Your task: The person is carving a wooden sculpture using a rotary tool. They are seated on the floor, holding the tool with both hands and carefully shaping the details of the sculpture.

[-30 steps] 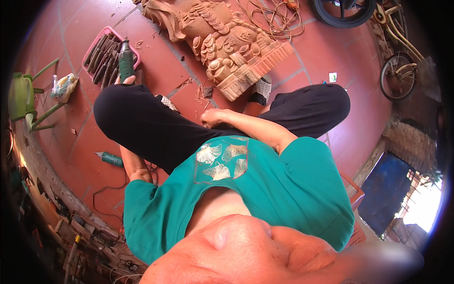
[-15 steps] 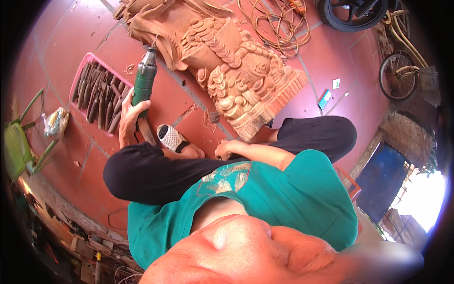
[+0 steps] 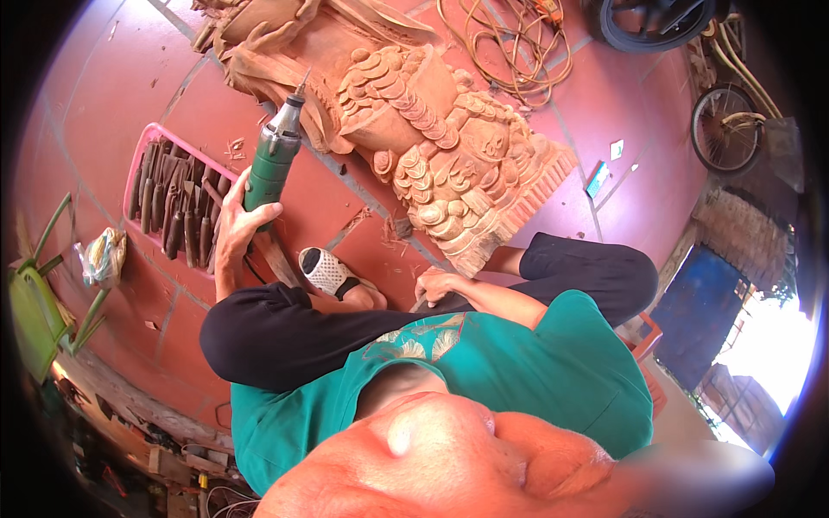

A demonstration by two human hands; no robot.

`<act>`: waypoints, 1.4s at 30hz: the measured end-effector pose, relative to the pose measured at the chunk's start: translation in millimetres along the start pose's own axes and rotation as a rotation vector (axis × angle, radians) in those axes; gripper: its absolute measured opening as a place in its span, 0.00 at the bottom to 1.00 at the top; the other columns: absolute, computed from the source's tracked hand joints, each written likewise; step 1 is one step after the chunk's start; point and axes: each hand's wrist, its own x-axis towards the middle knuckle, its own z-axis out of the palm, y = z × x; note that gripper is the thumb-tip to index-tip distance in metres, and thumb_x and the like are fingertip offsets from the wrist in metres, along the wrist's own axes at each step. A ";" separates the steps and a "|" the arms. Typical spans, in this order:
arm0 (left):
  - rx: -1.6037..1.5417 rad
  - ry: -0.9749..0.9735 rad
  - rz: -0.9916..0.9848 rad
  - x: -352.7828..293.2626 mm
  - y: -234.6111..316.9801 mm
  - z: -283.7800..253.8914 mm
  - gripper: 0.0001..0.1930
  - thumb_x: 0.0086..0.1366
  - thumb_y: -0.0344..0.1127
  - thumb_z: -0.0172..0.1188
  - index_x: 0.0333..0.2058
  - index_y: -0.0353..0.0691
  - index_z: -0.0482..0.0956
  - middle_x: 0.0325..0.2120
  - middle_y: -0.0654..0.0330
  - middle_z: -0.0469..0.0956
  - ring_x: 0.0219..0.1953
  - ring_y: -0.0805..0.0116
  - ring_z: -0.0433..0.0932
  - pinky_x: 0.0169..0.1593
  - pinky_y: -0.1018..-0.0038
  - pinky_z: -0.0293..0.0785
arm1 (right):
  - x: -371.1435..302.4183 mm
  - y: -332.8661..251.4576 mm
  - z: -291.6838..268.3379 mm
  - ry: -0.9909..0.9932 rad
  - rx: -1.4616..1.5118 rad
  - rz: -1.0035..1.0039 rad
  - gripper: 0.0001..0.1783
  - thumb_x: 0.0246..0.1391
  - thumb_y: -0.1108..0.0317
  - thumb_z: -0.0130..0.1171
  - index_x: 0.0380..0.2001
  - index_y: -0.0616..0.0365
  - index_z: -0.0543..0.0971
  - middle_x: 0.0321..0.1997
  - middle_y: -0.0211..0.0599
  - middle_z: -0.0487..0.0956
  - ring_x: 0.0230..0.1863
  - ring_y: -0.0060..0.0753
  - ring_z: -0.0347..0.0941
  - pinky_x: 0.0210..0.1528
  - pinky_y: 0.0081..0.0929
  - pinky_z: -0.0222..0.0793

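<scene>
My left hand (image 3: 231, 226) is wrapped round a green die grinder (image 3: 275, 164) with a metal collar and a thin bit, its tip pointing away from me, raised above the floor. Beyond and to the right of it lies a carved wooden relief (image 3: 432, 129) in reddish-brown wood, its ridged edge near my legs. The bit appears over the carving's left side; I cannot tell whether they touch. My right hand (image 3: 436, 285) rests by my lap with its fingers curled in; whatever they hold, if anything, is hidden.
A pink tray (image 3: 155, 129) of wooden-handled carving tools stands at the left. An orange cord (image 3: 518, 60) lies coiled at the far side. Wheels (image 3: 727, 131) stand at the right, a green chair (image 3: 39, 311) at the left. Wood chips and a blue packet (image 3: 598, 179) lie on the tiles.
The die grinder and my left hand have shifted slightly right and look a little nearer. My right hand appears slightly lower and to the right. The whole view has shifted a little.
</scene>
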 end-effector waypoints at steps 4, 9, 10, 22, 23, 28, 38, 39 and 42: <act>0.030 0.019 0.042 -15.6 -0.8 1.7 0.42 0.48 0.43 0.74 0.62 0.36 0.72 0.44 0.62 0.78 0.45 0.71 0.75 0.51 0.72 0.72 | 12.7 17.4 0.5 -0.035 0.037 -0.067 0.18 0.39 0.65 0.75 0.39 0.50 0.88 0.38 0.37 0.88 0.41 0.41 0.84 0.43 0.42 0.76; 0.109 0.034 0.091 -61.9 35.6 -1.6 0.40 0.48 0.38 0.72 0.62 0.35 0.72 0.44 0.61 0.78 0.46 0.70 0.75 0.53 0.72 0.71 | 6.9 -55.6 -34.1 0.488 -0.139 -0.405 0.11 0.47 0.67 0.62 0.35 0.58 0.85 0.35 0.54 0.84 0.39 0.58 0.82 0.41 0.48 0.77; 0.153 0.042 0.159 -71.1 44.8 -5.9 0.40 0.48 0.37 0.72 0.62 0.34 0.72 0.45 0.60 0.78 0.47 0.68 0.75 0.55 0.71 0.70 | 3.5 -80.7 -50.6 0.570 -0.009 -0.446 0.12 0.50 0.68 0.59 0.36 0.59 0.85 0.35 0.57 0.83 0.40 0.61 0.81 0.42 0.49 0.76; 0.890 -0.070 0.300 -151.1 192.6 44.9 0.41 0.47 0.39 0.73 0.61 0.34 0.71 0.40 0.50 0.80 0.46 0.62 0.79 0.54 0.65 0.73 | -80.0 -270.5 -138.4 0.212 1.385 -1.419 0.31 0.62 0.50 0.67 0.62 0.47 0.68 0.61 0.31 0.75 0.62 0.31 0.71 0.58 0.40 0.75; 0.941 -0.085 0.320 -151.6 194.1 49.7 0.40 0.48 0.41 0.74 0.61 0.36 0.71 0.42 0.49 0.80 0.47 0.57 0.80 0.54 0.62 0.73 | -86.3 -270.9 -134.5 0.209 1.416 -1.454 0.30 0.61 0.51 0.67 0.61 0.46 0.69 0.59 0.31 0.76 0.61 0.31 0.72 0.56 0.41 0.76; 1.109 -0.004 0.428 -157.5 197.7 90.3 0.39 0.52 0.43 0.71 0.62 0.38 0.70 0.48 0.45 0.80 0.50 0.48 0.79 0.55 0.58 0.73 | -91.8 -256.9 -138.8 0.115 1.643 -1.503 0.19 0.60 0.61 0.70 0.51 0.49 0.76 0.47 0.28 0.82 0.51 0.28 0.78 0.54 0.38 0.78; 0.823 -0.170 0.370 -129.8 207.0 86.3 0.39 0.58 0.39 0.68 0.68 0.45 0.65 0.48 0.51 0.80 0.45 0.63 0.79 0.51 0.66 0.74 | -127.5 -220.9 -176.2 0.406 1.530 -1.557 0.18 0.58 0.65 0.71 0.49 0.48 0.77 0.45 0.30 0.83 0.46 0.26 0.80 0.53 0.33 0.78; 0.799 -0.150 0.343 -130.1 206.1 82.0 0.41 0.57 0.36 0.68 0.70 0.47 0.64 0.47 0.58 0.78 0.44 0.68 0.74 0.49 0.71 0.72 | -126.5 -212.1 -180.0 0.442 1.587 -1.523 0.20 0.57 0.64 0.72 0.50 0.51 0.76 0.47 0.33 0.83 0.50 0.31 0.79 0.59 0.38 0.76; 0.808 -0.096 0.324 -134.7 208.8 61.7 0.34 0.61 0.32 0.66 0.67 0.47 0.69 0.41 0.61 0.77 0.43 0.71 0.75 0.48 0.72 0.73 | -133.4 -195.8 -193.5 0.509 1.649 -1.494 0.22 0.56 0.64 0.72 0.51 0.54 0.75 0.50 0.38 0.82 0.54 0.38 0.80 0.61 0.44 0.77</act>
